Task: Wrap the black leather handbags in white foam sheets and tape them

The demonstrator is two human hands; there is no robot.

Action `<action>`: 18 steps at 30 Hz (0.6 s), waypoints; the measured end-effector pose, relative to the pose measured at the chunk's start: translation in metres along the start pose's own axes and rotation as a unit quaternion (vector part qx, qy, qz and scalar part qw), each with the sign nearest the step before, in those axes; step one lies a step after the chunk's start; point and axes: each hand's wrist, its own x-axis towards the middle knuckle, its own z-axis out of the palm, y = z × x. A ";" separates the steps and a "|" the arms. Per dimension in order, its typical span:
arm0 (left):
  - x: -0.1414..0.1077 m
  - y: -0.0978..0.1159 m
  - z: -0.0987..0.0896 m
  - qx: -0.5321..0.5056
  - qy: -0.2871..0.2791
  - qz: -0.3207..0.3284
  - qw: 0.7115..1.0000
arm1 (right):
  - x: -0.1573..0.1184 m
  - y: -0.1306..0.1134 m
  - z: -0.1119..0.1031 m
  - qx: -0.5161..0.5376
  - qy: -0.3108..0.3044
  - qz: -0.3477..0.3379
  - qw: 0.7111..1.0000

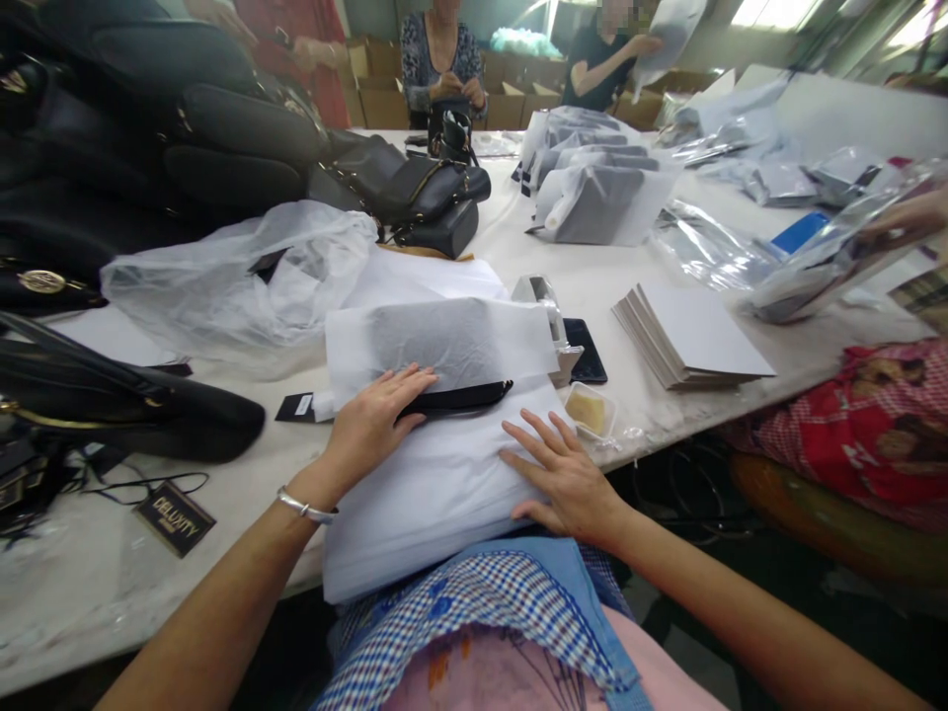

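Note:
White tissue paper [436,504] lies in a stack at the table's front edge, close to my body. On it rests a dark handbag [436,341], mostly covered by a thin white sheet, with a black strip [466,397] showing along its near side. My left hand [377,415] presses on the near left part of the wrapped bag, fingers stretched out. Flat on the tissue paper at the right is my right hand [559,469], its fingers spread. A black tag [296,407] with a white label sticks out at the left of the bag.
Black handbags [222,128] pile up at the left behind crumpled clear plastic [252,276]. A tape dispenser [544,306], a phone [585,351], a small dish [591,410] and a card stack [688,336] stand at the right. Wrapped bags [592,188] and several people are beyond.

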 end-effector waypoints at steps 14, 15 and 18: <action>0.001 0.001 -0.003 0.008 -0.010 -0.006 1.000 | 0.011 0.003 -0.003 0.015 -0.008 -0.029 0.999; 0.001 0.001 -0.003 0.006 -0.011 -0.006 1.000 | 0.011 0.003 -0.003 0.012 -0.008 -0.037 0.999; 0.001 0.000 -0.002 0.002 -0.012 -0.004 1.000 | 0.012 0.004 -0.004 0.002 -0.013 -0.060 0.998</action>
